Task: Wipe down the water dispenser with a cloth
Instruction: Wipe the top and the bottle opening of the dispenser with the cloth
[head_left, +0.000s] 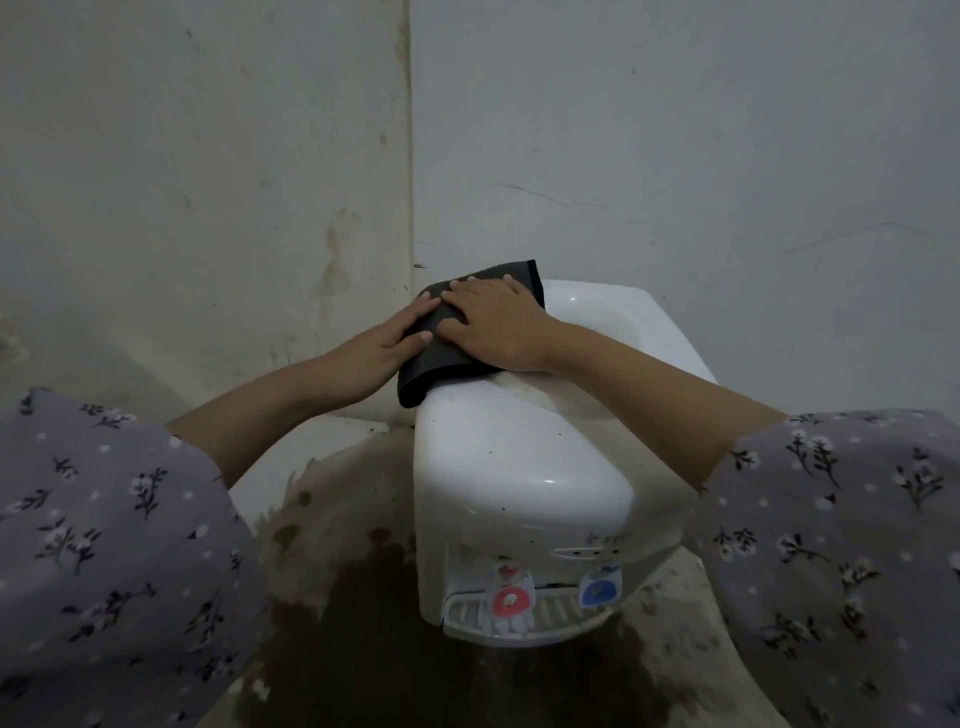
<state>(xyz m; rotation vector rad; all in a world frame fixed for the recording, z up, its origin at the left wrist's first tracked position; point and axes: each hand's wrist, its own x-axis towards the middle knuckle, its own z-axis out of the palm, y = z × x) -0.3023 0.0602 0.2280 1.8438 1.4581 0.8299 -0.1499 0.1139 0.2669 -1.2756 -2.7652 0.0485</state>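
Floral sleeves (114, 545) frame a white water dispenser (519, 467) on a stained tabletop (363, 597), close to a wall corner. A dark cloth (441, 364) overhangs its top's rear left edge. The right hand (493, 327) lies flat on the cloth, fingers spread. The left hand (374, 353) presses the overhanging side, fingers together. Bare top stretches rightward.

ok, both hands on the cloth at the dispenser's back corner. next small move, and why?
Probably slide the cloth toward the front, right hand pressing flat, left hand steadying its edge. It sits on the far left corner of the water dispenser, while the nearer top shows dark specks not yet wiped.
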